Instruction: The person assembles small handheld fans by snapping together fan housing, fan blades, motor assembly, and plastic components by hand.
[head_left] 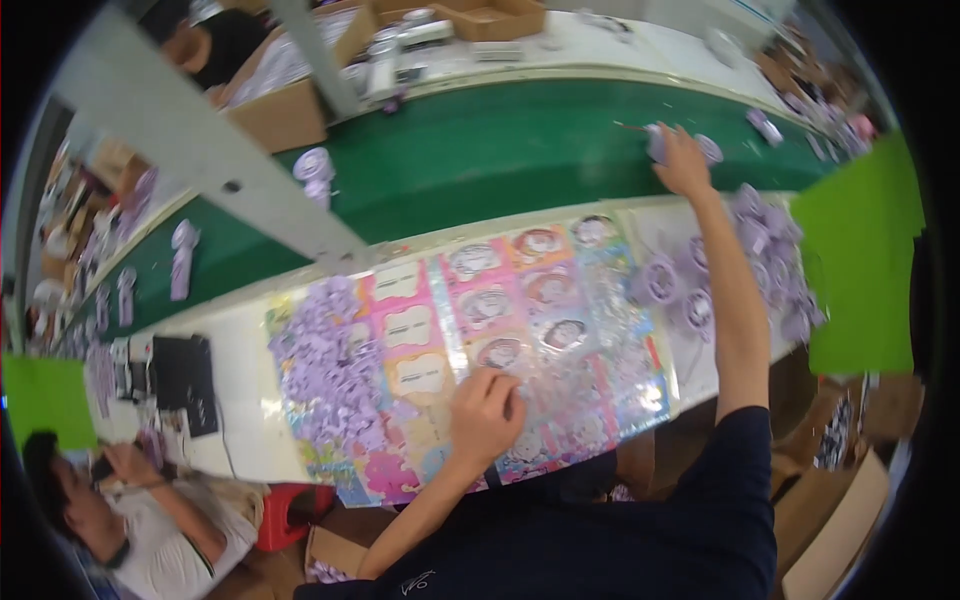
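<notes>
My right hand [683, 162] reaches far out over the green conveyor belt, its fingers closed on a lavender handheld fan [709, 150], parts of which show on both sides of the hand. Over the colourful printed mat [410, 330] on the table, my left hand [484, 416] is curled, and whatever its fingers hold, if anything, is hidden. A heap of small lavender plastic parts [330, 370] covers the mat's left side. Several lavender fans [697, 308] lie piled at the table's right, beside my right forearm.
More fans, such as one lavender fan [181, 260], stand along the belt [450, 150]. A grey metal post [215, 150] crosses at left. A person [150, 520] sits lower left near a red stool [285, 515]. Green panels [865, 260] flank both sides; cardboard boxes [840, 520] stand lower right.
</notes>
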